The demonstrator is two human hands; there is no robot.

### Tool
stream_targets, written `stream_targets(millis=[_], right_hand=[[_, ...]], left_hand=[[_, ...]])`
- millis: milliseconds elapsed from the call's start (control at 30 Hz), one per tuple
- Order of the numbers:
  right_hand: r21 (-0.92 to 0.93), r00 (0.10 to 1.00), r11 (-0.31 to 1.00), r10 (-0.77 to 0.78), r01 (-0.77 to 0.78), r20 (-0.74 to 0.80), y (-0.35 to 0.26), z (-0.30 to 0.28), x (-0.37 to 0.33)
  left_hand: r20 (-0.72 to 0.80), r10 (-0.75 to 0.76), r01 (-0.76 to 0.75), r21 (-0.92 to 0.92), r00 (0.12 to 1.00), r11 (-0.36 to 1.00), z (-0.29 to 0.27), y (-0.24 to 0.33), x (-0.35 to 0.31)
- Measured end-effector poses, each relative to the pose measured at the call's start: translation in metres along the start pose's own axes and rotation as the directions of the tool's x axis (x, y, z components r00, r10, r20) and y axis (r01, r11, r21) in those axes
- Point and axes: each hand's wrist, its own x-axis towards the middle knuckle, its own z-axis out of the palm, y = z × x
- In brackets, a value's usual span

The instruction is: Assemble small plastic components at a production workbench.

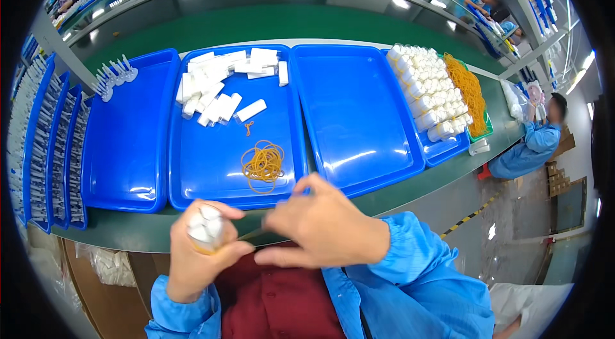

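Observation:
My left hand (198,252) is wrapped round an upright bundle of white plastic pieces (206,227), whose ends face up. To its right my right hand (327,224) is partly smeared by motion, with its fingers pointing at the bundle. A thin yellowish rubber band (254,234) appears stretched from the bundle to the right fingertips. Beyond the hands stands a blue tray (205,192). In it lie a tangle of tan rubber bands (262,165), a small twisted band (248,128) and a heap of loose white rectangular pieces (211,89).
Blue trays stand either side: one on the left (122,166) with thin white parts (115,76) at its corner, another on the right (359,115). Farther right are stacked white bundles (432,92) and a rubber-band pile (467,92). Stacked trays (48,147) edge the left. A co-worker (532,147) is at right.

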Motion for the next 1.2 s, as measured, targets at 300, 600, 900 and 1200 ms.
stream_targets(millis=[300,600,900,1200], right_hand=[[-0.068,0.752,0.898,-0.404,0.435,-0.520,0.002,0.032,0.021],[0.612,0.922,0.766,0.066,0.197,-0.381,0.032,0.056,0.018],[0.443,0.891,0.891,0.118,0.101,-0.439,0.000,0.051,0.010],[0.154,0.633,0.941,0.319,-0.302,-0.705,0.030,-0.014,-0.069]], left_hand=[[0.198,-0.021,0.141,-0.614,0.980,0.776,0.018,-0.066,-0.030],[-0.081,0.490,-0.339,0.624,0.868,0.704,0.034,-0.029,0.012],[0.030,0.407,-0.359,0.530,0.913,0.768,0.040,-0.031,0.014],[0.186,0.509,-0.510,0.592,0.840,0.624,0.050,-0.008,0.024]])
